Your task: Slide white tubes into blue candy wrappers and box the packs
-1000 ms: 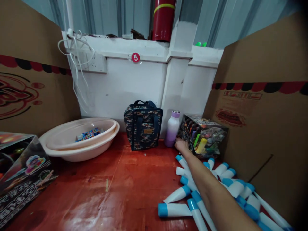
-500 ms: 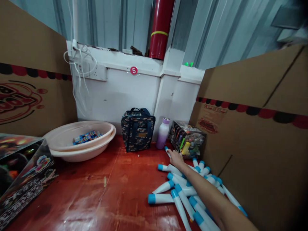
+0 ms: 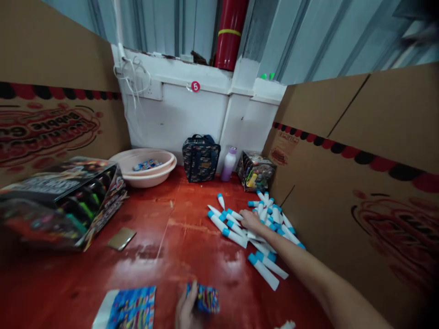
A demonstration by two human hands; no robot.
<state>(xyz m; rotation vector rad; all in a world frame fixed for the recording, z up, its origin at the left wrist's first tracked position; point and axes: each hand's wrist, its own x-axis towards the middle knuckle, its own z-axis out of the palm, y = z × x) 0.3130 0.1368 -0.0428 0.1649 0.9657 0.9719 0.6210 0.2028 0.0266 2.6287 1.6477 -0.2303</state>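
Observation:
My left hand (image 3: 187, 307) is at the bottom middle, blurred, with its thumb closed over a small blue printed label (image 3: 208, 299). Just left of it lies a larger blue printed sheet (image 3: 133, 306) with a white edge. Farther out, my right hand (image 3: 251, 221) reaches into a loose pile of white tubes with blue caps (image 3: 236, 237). Its fingers are closed at the end of one white tube (image 3: 234, 214) whose cap points left. Several tubes lie around and under that hand and forearm.
Cardboard boxes (image 3: 343, 105) wall both sides. Display boxes stand at left (image 3: 61, 183) and back right (image 3: 262, 164). Pink basins (image 3: 151, 180), a patterned bag (image 3: 200, 160) and a purple bottle (image 3: 229, 164) line the back. A flat gold-brown piece (image 3: 122, 238) lies on the red table (image 3: 151, 265).
The view has tilted down and drawn back. My left hand with the blue label and the blue sheet now show. My right hand has come back among the tubes, which are spread differently.

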